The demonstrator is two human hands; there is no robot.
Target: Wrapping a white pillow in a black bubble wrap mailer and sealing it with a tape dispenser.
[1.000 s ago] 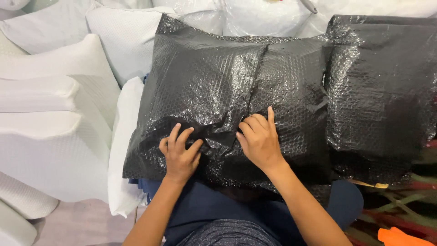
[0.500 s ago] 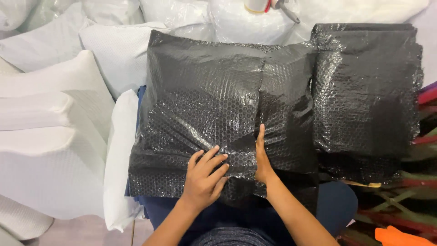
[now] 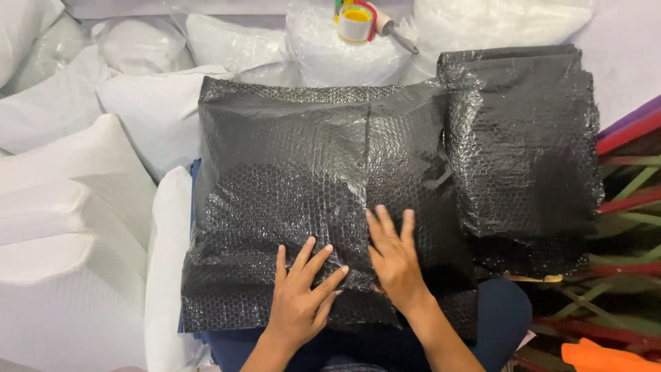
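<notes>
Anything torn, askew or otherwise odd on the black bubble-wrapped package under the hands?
No tear shows. The black bubble-wrap package is wrinkled near its lower edge, where the left hand and right hand press flat. A tape dispenser lies tilted on the white bags behind.

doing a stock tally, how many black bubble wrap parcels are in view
2. One black bubble wrap parcel lies under both hands; the second sits to its right, touching it. More may be hidden beneath.

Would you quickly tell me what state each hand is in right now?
Left hand: open, fingers spread, flat on the black bubble-wrap package.
Right hand: open, flat on the same package, gripping nothing.
</notes>
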